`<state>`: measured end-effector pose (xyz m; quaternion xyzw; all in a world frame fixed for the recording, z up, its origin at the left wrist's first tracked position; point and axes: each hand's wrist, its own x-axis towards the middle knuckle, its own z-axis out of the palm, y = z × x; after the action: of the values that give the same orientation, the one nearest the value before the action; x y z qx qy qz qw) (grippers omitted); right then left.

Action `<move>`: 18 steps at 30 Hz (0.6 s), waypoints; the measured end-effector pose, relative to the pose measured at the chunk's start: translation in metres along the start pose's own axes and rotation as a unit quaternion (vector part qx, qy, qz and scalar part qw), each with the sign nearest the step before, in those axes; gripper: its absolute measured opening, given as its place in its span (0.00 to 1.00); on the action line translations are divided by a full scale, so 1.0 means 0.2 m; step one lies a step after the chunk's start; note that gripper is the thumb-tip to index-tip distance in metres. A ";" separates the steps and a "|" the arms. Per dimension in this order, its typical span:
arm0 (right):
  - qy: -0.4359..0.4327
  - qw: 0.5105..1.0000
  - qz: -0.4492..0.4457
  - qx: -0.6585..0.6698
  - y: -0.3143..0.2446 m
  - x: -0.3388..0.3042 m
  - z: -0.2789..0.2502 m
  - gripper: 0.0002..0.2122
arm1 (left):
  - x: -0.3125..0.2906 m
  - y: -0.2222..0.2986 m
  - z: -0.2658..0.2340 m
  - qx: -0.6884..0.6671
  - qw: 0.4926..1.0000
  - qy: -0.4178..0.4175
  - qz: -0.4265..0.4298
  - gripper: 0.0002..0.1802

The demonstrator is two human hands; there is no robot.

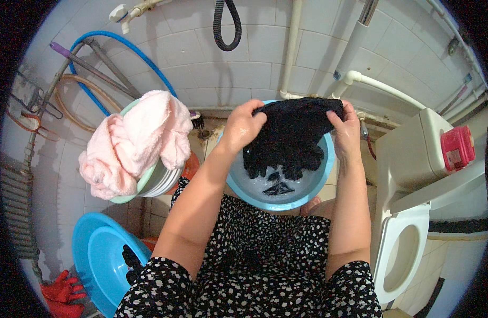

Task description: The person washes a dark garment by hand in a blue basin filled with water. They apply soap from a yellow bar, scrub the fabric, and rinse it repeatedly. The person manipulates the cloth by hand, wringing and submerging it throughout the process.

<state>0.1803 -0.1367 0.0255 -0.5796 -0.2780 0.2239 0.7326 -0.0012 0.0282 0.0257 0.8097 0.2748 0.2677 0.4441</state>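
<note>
A wet black cloth garment (291,132) is stretched between my two hands over a light-blue basin (281,204). My left hand (244,126) is closed on its upper left edge, thumb on top. At the upper right edge, my right hand (347,130) pinches the fabric between thumb and fingers. The garment's lower part hangs down into the basin, where soapy-looking water (249,183) shows along the near side. A small dark piece of cloth (278,188) breaks the water surface. The garment's exact kind cannot be made out.
Left of the basin, pink fluffy fabric (140,138) is heaped on a pale green tub. A blue basin (103,254) with black cloth in it and red rubber gloves (64,291) lie at lower left. A white toilet (405,254) stands at the right; pipes run along the tiled wall.
</note>
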 end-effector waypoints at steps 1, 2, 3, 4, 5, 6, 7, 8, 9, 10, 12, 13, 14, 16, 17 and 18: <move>0.015 0.998 0.008 -0.064 -0.01 0.00 -0.02 0.13 | 0.01 0.03 -0.03 -0.106 0.993 -0.026 -0.050 0.12; -0.004 0.978 0.000 -0.206 0.01 0.01 -0.06 0.13 | 0.02 0.04 -0.06 -0.207 0.975 -0.015 -0.084 0.12; -0.024 0.938 -0.007 -0.345 0.02 0.02 -0.09 0.14 | 0.02 0.05 -0.08 -0.304 0.945 -0.005 -0.118 0.11; -0.050 0.906 0.011 -0.420 0.05 0.01 -0.10 0.15 | 0.02 0.07 -0.07 -0.357 0.927 0.051 -0.105 0.11; -0.077 0.867 0.029 -0.491 0.06 -0.01 -0.08 0.15 | 0.02 0.08 -0.08 -0.374 0.921 0.061 -0.090 0.11; -0.087 0.817 0.062 -0.566 0.05 -0.04 -0.05 0.16 | 0.01 0.07 -0.10 -0.391 0.915 0.070 -0.075 0.11; -0.102 0.799 0.080 -0.587 0.05 -0.04 -0.05 0.17 | 0.01 0.07 -0.12 -0.407 0.908 0.079 -0.060 0.11; -0.117 0.780 0.096 -0.607 0.05 -0.05 -0.05 0.17 | 0.02 0.05 -0.13 -0.424 0.900 0.100 -0.035 0.11; -0.132 0.760 0.113 -0.626 0.06 -0.05 -0.05 0.17 | 0.02 0.03 -0.14 -0.432 0.894 0.113 -0.041 0.11; -0.089 0.771 0.071 -0.627 0.11 -0.04 -0.08 0.15 | 0.02 0.03 -0.14 -0.440 0.888 0.126 -0.047 0.11; 0.076 0.817 0.029 -0.571 0.02 -0.02 -0.05 0.13 | 0.01 0.01 -0.18 -0.413 0.899 0.135 -0.046 0.10; 0.155 0.831 0.008 -0.535 -0.03 -0.01 -0.04 0.12 | 0.01 -0.01 -0.19 -0.367 0.919 0.141 -0.039 0.09; 0.174 0.852 -0.029 -0.493 -0.06 -0.02 -0.05 0.11 | 0.02 -0.03 -0.19 -0.322 0.935 0.144 -0.031 0.09; 0.129 0.933 0.049 -0.334 0.04 0.01 -0.15 0.08 | 0.04 -0.09 -0.19 -0.115 0.982 0.151 0.015 0.08; 0.099 0.962 0.087 -0.241 0.07 0.01 -0.17 0.07 | 0.03 -0.08 -0.19 -0.017 0.991 0.122 0.045 0.08; 0.079 0.969 0.105 -0.207 0.10 0.01 -0.18 0.07 | 0.02 -0.08 -0.18 0.002 0.993 0.111 0.036 0.08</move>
<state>0.2048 -0.1572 0.0010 -0.7604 -0.1969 0.1906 0.5889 -0.0265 0.0590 0.0291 0.7852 0.2937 0.3716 0.3989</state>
